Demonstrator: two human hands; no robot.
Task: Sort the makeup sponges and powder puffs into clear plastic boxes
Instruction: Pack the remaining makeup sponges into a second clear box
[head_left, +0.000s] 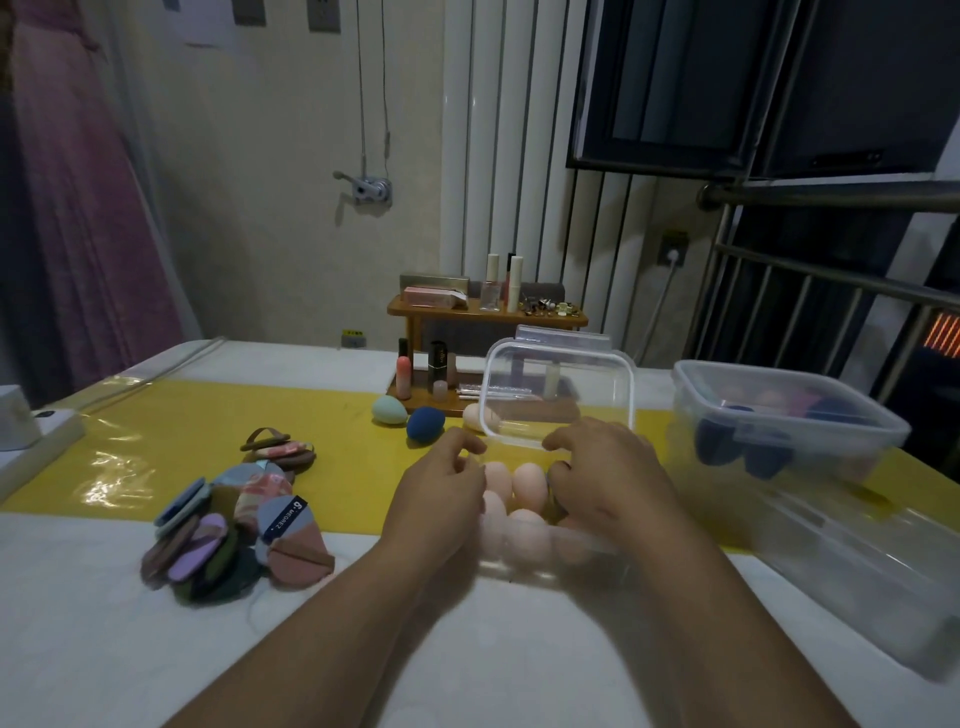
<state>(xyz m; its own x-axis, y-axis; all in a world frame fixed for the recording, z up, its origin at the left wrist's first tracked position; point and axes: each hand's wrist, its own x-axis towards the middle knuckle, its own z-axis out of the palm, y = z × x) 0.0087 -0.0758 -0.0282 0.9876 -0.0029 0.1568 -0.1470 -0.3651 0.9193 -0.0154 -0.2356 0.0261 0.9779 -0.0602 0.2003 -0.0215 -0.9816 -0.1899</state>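
Both hands work at the clear box (550, 564) in the centre of the bench (104, 623), which holds a batch of peach sponges (529, 486). The left hand (441, 499) sits at the box's left edge, fingers curled in with thumb and forefinger pinched near the rim; whether that grip has hold of anything I cannot tell. The right hand (605, 467) lies over the far right part of the box, fingers bent down; its grip is hidden too, cannot tell. The box's lid (558, 389) stands up on edge just behind the hands, apparently hinged or propped at the far rim. Key relation: loose sponges lie beyond and left of the box, so the left hand is nearer them. They are a mint sponge (389, 410), a navy sponge (426, 423) and one more peach one (475, 415) partly behind the lid. All are egg-shaped and on their sides, long axes roughly across the view. Puffs (234, 535) are heaped well to the left: flat soft wedges and rounds in pink, lilac, blue and olive, with ribbon loops; a few more lie just beyond the heap. A second box (789, 415) at right holds navy and pink sponges, and a third clear box (862, 566) lies near the right edge, contents unclear. My guess: peach batch nearly done, puffs untouched.
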